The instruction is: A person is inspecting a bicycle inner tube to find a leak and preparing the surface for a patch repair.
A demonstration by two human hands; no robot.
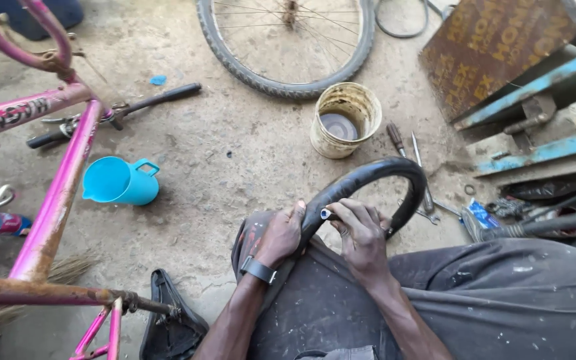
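Observation:
A black rubber inner tube [375, 175] arches over my knee. My left hand [281, 233], with a black watch on its wrist, grips the tube's left part against my knee. My right hand [363, 235] presses on the tube just to the right, its thumb and fingers pinching a small light-coloured piece [325, 214] against the rubber. Both hands rest on my dark, dusty trousers [488, 300].
A pink bicycle frame [61, 180] stands at left over a black saddle [168, 327]. A blue jug [118, 181], a dirty white bucket [345, 120], a spoked wheel [288, 47], a black hand pump [115, 113] and scattered tools [421, 180] lie on the concrete floor.

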